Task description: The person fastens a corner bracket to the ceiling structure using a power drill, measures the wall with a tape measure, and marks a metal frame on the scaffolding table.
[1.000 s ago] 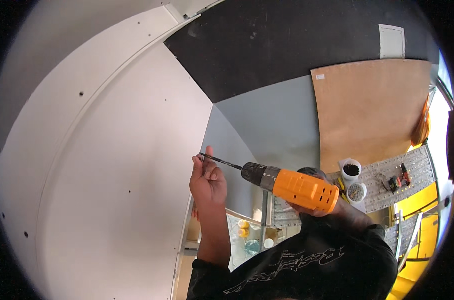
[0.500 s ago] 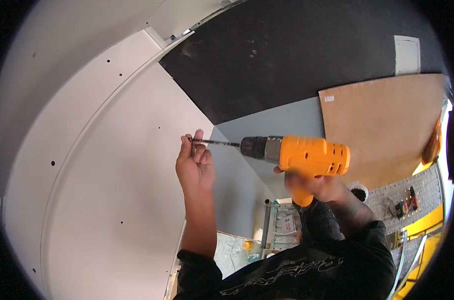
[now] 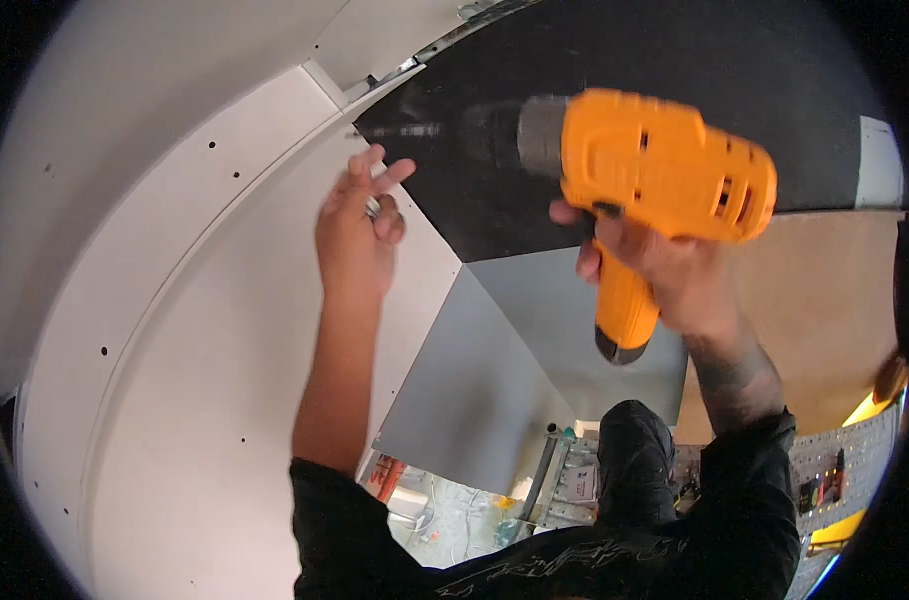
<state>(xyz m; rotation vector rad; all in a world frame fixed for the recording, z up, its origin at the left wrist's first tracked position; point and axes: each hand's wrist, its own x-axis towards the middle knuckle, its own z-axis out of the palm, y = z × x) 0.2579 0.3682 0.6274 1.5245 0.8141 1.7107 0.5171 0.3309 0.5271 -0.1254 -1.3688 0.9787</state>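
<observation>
1. Orange drill [image 3: 664,165] hangs in mid-air, carried only by the right hand [image 3: 679,270]. Its body lies in front of the black panel [image 3: 454,200]; the handle [image 3: 626,305] reaches past that panel's lower edge, before the grey panel [image 3: 474,370]. Its bit [image 3: 414,130] points at the black panel's left corner, beside the white panel [image 3: 214,330].
2. Right grip: closed round the handle, with fingers near the dark trigger [image 3: 606,210].
3. Left grip: the left hand [image 3: 359,240] has some fingers extended and others curled, just below the bit's tip. Blur hides whether they touch. A silvery piece [image 3: 373,207] shows at the curled fingers; I cannot tell whether it is worn or held.
4. Handling, as I judge it: stiff, hard-cased, fairly weighty and nose-heavy; not very slippery. The slender bit is likely its most fragile part.
5. Best hold: high on the handle, under the body, clear of the blurred chuck [image 3: 489,135].
6. Writing: no brand or label shows on the orange casing. The black shirt [image 3: 574,560] carries pale script, too distorted to read; a white packet [image 3: 581,484] below has print too small to make out.
</observation>
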